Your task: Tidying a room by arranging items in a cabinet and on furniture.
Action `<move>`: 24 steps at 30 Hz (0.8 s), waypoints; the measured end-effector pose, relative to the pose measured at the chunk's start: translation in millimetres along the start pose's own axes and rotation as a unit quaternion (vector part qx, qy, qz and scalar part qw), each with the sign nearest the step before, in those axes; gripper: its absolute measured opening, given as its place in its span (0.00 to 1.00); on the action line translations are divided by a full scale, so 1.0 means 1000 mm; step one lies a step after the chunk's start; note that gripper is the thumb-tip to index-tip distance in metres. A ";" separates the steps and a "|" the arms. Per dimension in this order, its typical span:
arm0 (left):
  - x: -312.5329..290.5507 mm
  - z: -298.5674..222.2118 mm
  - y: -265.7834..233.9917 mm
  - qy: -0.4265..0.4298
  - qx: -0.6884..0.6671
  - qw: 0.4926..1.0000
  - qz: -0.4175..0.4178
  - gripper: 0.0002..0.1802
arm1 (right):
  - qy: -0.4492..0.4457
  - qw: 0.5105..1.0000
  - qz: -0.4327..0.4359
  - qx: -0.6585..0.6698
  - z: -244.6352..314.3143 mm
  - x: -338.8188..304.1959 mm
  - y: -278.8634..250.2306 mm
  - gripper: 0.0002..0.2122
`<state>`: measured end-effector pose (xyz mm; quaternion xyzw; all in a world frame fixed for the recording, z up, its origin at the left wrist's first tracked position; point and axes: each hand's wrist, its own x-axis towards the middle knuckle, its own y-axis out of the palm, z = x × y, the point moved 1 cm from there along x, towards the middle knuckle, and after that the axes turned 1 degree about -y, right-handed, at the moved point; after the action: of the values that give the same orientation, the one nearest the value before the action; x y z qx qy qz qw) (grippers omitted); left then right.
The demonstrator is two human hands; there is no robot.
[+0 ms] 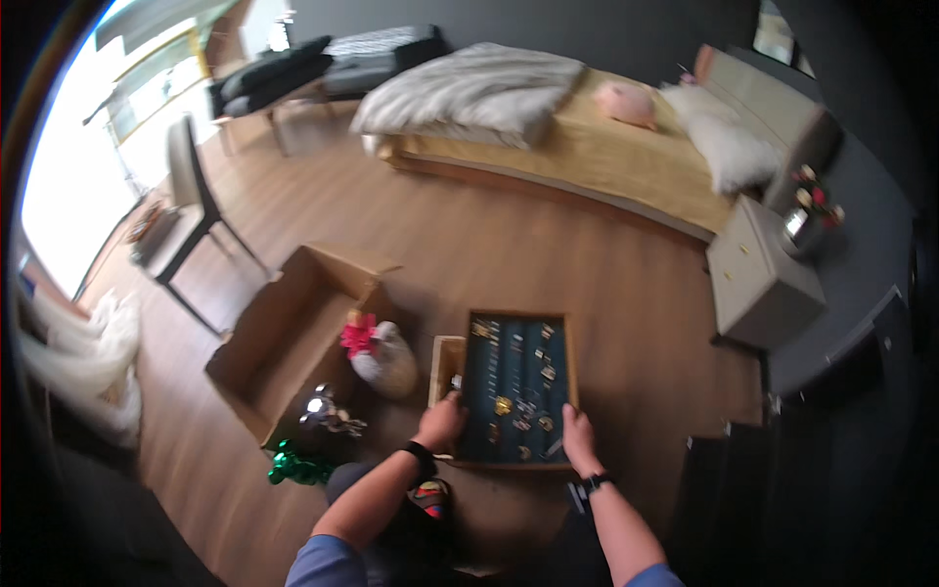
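On the right edge of the dark-lined tray: right hand closed on the rim. Left hand at the left edge, by the small wooden box; can't tell which it grips. Tray's right in front, between both hands. Keep it level, load even: the rows of jewellery look loose, could slide. Further left: open cardboard box.
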<state>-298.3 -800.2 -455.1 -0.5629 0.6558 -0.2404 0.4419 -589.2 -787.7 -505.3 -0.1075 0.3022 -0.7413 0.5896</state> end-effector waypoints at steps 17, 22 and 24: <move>0.006 0.012 0.017 0.065 -0.010 0.997 -0.036 0.20 | 0.059 0.996 0.019 -0.058 0.009 -0.018 -0.016 0.40; 0.014 0.017 0.012 0.060 -0.116 0.991 0.000 0.22 | 0.046 0.998 0.003 -0.037 0.012 -0.018 -0.013 0.40; 0.014 0.008 0.001 0.099 -0.094 0.990 -0.023 0.23 | 0.059 0.998 0.020 -0.031 0.013 -0.018 -0.015 0.40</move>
<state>-291.9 -812.2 -464.2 -0.5901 0.7032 -0.2421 0.3141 -589.6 -773.2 -483.4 -0.0756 0.3613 -0.7249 0.5816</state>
